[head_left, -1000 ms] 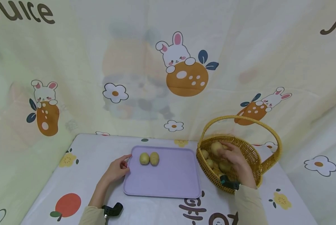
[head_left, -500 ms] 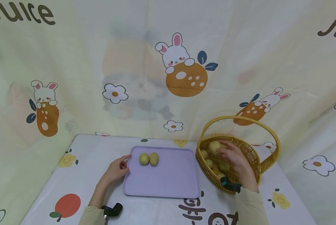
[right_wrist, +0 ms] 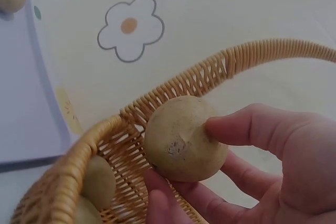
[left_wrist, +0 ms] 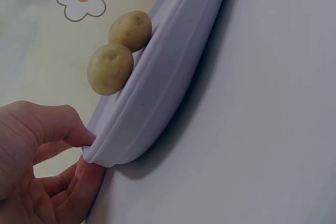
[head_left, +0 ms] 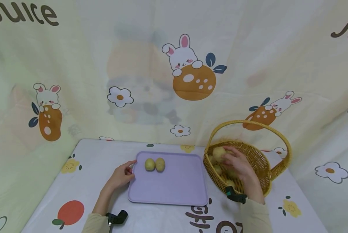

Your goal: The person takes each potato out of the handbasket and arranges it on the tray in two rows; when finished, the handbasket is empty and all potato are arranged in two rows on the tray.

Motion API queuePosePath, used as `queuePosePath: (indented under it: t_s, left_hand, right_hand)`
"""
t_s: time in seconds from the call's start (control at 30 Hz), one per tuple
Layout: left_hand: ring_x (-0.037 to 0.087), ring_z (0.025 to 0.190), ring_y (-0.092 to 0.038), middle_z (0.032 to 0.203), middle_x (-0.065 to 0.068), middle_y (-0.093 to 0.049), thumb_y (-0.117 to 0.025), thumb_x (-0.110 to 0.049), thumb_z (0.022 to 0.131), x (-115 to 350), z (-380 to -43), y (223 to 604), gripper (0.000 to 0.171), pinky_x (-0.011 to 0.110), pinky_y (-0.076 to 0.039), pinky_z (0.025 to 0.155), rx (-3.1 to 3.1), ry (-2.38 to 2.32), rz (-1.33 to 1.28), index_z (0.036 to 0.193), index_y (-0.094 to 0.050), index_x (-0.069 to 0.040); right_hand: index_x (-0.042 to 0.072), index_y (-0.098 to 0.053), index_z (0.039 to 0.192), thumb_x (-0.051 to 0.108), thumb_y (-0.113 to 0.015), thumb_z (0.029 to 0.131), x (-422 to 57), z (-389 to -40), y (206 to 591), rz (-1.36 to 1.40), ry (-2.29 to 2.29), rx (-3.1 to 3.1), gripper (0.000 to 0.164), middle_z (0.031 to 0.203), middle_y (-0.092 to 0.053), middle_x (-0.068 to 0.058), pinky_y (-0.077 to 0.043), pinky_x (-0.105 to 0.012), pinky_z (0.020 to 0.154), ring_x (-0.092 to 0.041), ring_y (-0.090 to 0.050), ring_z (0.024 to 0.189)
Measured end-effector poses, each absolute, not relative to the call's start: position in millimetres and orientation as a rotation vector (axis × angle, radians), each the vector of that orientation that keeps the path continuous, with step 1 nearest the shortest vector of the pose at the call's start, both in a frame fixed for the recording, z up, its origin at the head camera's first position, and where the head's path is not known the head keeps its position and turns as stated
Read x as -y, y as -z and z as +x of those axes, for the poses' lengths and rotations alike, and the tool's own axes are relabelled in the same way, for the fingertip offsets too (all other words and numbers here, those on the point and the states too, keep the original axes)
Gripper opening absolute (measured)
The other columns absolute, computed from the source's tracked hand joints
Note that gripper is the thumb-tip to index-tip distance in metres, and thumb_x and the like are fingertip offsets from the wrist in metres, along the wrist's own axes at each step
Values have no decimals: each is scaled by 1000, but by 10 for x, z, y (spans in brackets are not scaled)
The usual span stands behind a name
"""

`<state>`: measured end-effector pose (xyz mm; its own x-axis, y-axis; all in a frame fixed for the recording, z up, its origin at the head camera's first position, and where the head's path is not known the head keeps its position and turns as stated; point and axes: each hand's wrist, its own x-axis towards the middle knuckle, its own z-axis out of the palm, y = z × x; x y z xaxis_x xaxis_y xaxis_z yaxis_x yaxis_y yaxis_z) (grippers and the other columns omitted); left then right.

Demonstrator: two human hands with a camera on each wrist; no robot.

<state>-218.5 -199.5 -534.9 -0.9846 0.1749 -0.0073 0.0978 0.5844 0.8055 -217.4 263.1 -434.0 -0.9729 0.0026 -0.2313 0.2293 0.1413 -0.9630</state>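
Observation:
My right hand (head_left: 240, 165) grips a pale potato (head_left: 219, 154) inside the wicker basket (head_left: 258, 161), near its left rim. In the right wrist view, the thumb presses one side of this potato (right_wrist: 181, 140) and the fingers curl under it. More potatoes (right_wrist: 98, 182) lie at the bottom of the basket, partly hidden by the hand. On the left, my left hand (head_left: 121, 174) pinches the edge of the lilac tray (head_left: 174, 191), thumb on the rim and fingers below, as the left wrist view shows. Two potatoes (left_wrist: 111, 69) sit side by side at the tray's upper left.
The basket's tall arched handle (head_left: 251, 122) rises over the right hand. Tray and basket stand almost edge to edge on a table with a printed white cloth (head_left: 150, 220). Behind, a patterned curtain (head_left: 145, 64) hangs close to the table's back edge.
My right hand has shifted slightly left with the potato, toward the basket's left rim. The left hand, the tray and its two potatoes have stayed put.

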Motion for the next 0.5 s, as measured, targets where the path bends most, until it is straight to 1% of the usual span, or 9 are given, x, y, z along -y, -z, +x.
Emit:
queuePosePath:
  t_s: [0.17,0.33,0.5]
  left_hand:
    - [15,71,-49,81,4,-53,-66,3,80,1998,-2183,5354,60,25,-42,60,-2717,-1381,239,139,-54,-1]
    - [15,71,-50,81,4,-53,-65,3,80,1997,-2187,5361,60,25,-42,60,-2713,-1383,239,139,-54,-1]
    - [15,71,-50,81,4,-53,-65,3,80,1996,-2188,5360,60,25,-42,60,-2723,-1380,244,138,-54,-1]
  right_hand:
    - [3,-37,148,15,-54,100,-2554,-2143,4310,195,1947,-2226,52,94,-63,6,-53,-32,80,-12,-63,83]
    - [0,-36,146,13,-54,99,-2485,-2116,4274,167,1958,-2224,52,91,-63,5,-54,-32,79,-12,-62,80]
    - [0,-38,145,13,-55,99,-2399,-2108,4265,159,1954,-2232,51,99,-60,0,-54,-32,79,-13,-63,81]
